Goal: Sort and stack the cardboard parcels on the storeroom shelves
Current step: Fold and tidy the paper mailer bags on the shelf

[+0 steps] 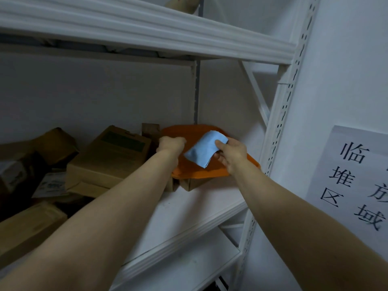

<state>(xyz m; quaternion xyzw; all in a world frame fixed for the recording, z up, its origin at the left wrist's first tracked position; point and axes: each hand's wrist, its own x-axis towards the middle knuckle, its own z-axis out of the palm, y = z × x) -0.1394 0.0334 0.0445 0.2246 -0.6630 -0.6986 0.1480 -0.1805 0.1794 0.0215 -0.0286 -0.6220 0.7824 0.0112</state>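
— Fingers of the left hand [171, 144]: how do they lie?
— Curled tight, gripping the left edge of the orange parcel [195, 132].
— And the right hand [230, 153]?
— It pinches a small blue packet [206, 152], thumb on top and fingers beneath, over the orange parcel; I cannot tell whether they touch.
— Where does the orange parcel sit?
— Flat on a small cardboard box [189, 183] on the white shelf board [199, 208]. Brown cardboard boxes [113, 158] are jumbled to its left. A paper sign [357, 175] hangs on the wall to its right.
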